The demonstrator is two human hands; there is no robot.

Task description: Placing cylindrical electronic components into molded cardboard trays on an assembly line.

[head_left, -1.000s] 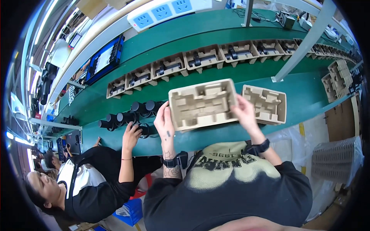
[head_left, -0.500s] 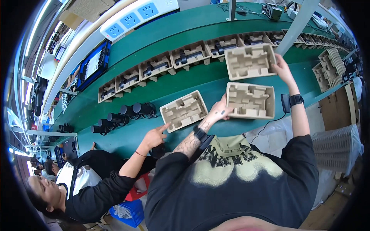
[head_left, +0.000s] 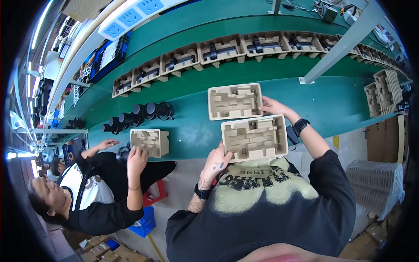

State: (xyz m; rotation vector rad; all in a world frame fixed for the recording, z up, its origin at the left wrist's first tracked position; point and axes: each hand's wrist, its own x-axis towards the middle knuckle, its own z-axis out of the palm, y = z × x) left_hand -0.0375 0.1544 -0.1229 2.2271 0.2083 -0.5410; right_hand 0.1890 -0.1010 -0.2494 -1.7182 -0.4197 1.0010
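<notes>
Two tan moulded-pulp trays with shaped hollows are in my hands at the front of the green bench. My left hand (head_left: 217,160) is closed on the lower left corner of the nearer tray (head_left: 241,144), which overhangs the bench edge by my shirt. With my right hand (head_left: 276,107) I grip the right side of the farther tray (head_left: 226,104). The two trays lie almost edge to edge, and their hollows hold nothing that I can see. Fingers under the rims are hidden.
At left, a co-worker's hand (head_left: 137,160) touches a third tray (head_left: 164,143), beside a black cylindrical part (head_left: 124,153). Several black cylinders (head_left: 158,109) stand beyond. Trays with black parts (head_left: 220,51) line the back. A metal post (head_left: 340,46) and stacked trays (head_left: 388,91) are at right.
Both of my hands have brought their trays leftward and nearer to me. The third tray has moved left to the co-worker, whose hand has gone from pointing to touching it.
</notes>
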